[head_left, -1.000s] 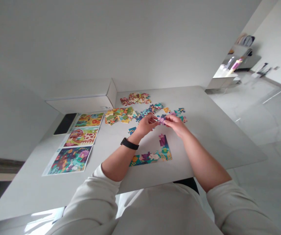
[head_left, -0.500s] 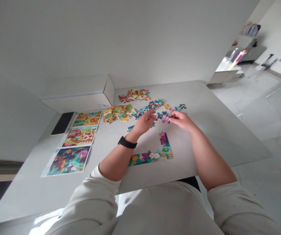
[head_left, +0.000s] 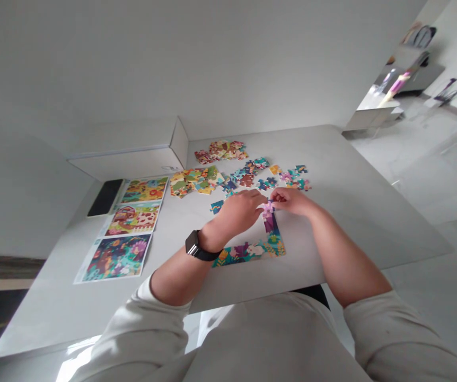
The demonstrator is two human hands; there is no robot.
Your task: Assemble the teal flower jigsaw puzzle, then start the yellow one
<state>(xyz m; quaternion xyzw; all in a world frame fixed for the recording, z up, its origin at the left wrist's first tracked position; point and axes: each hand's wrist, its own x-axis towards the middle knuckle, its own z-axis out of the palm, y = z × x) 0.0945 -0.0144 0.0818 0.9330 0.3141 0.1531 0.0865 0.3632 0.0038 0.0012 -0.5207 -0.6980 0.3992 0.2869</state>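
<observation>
Light is dim, glare lower left, blur upper right

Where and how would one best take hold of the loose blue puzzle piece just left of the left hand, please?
I'd pinch the blue puzzle piece by opposite edges, coming from above and its left. It appears to lie flat on the table, so the thin edges seem the likeliest grip; its left edge is free, while the left hand is close on its right.
</observation>
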